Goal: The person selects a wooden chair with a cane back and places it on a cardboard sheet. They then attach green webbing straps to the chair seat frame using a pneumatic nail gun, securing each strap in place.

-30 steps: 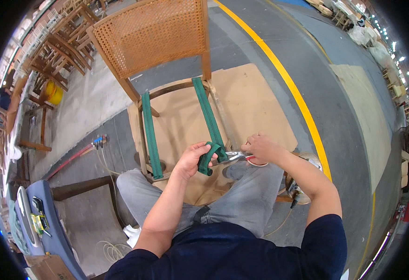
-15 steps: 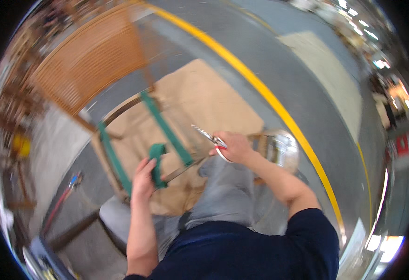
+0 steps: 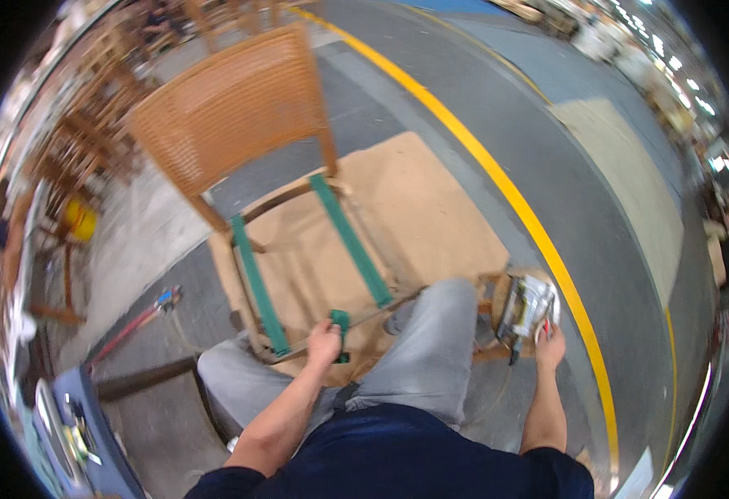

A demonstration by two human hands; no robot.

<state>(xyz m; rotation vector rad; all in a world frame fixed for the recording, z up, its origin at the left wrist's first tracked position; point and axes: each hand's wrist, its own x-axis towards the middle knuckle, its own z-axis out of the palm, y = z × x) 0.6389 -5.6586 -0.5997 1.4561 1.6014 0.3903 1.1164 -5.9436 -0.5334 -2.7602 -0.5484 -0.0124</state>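
A wooden chair with a woven cane back (image 3: 231,108) stands before me. Its open seat frame (image 3: 364,314) carries two green webbing straps, one on the left (image 3: 258,287) and one on the right (image 3: 350,239). At the front rail, my left hand (image 3: 325,343) is closed on a loose, curled piece of green webbing (image 3: 341,320). Far to the right, my right hand (image 3: 551,348) grips scissors by red and white handles (image 3: 541,331). Their blades cannot be made out against a shiny metal tool (image 3: 532,301) lying on a low wooden stool (image 3: 489,306).
Brown cardboard (image 3: 423,191) lies beneath the chair. A yellow floor line (image 3: 497,179) runs past on the right. A red hose with a blue fitting (image 3: 165,301) lies on the left floor, near a blue-grey case (image 3: 90,424). Wooden chair frames (image 3: 90,125) crowd the far left.
My right hand has moved right with the scissors, from beside the seat frame to the stool. My left hand still grips the loose webbing, now nearer the front rail's middle. The view has shifted.
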